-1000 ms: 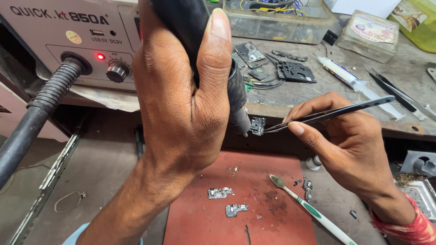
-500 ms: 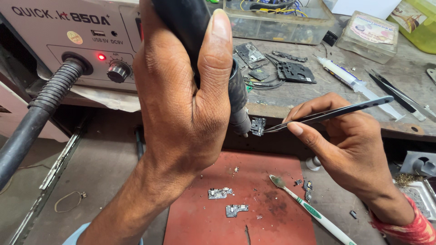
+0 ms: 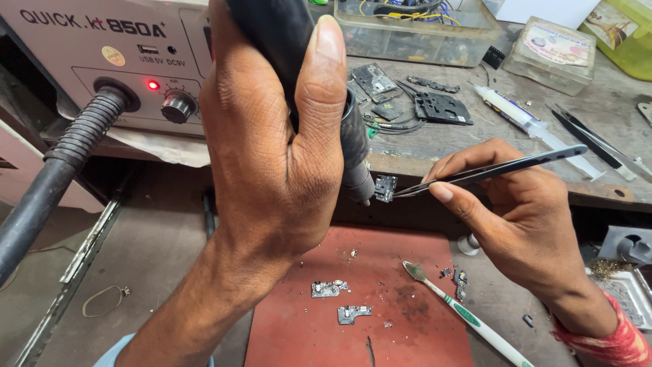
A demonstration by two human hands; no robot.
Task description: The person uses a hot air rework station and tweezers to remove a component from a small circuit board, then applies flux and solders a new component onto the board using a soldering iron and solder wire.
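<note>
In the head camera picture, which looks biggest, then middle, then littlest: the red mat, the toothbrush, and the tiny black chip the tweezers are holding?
1. Red mat, clearly the biggest.
2. Toothbrush, long but thin.
3. Tiny black chip, the smallest, pinched by the tweezers in the right hand. It sits nearer the camera than the mat, yet looks smallest anyway.

black hot-air handpiece (image 3: 299, 81) upright, small circuit board (image 3: 385, 188) pinched in tweezers (image 3: 496, 170)

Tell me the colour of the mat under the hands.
The mat is reddish-brown, seen clearly in the head view.

Bare left hand (image 3: 272, 156), right hand (image 3: 523, 224), red wristband (image 3: 604, 340), blue sleeve (image 3: 119, 350)
</note>
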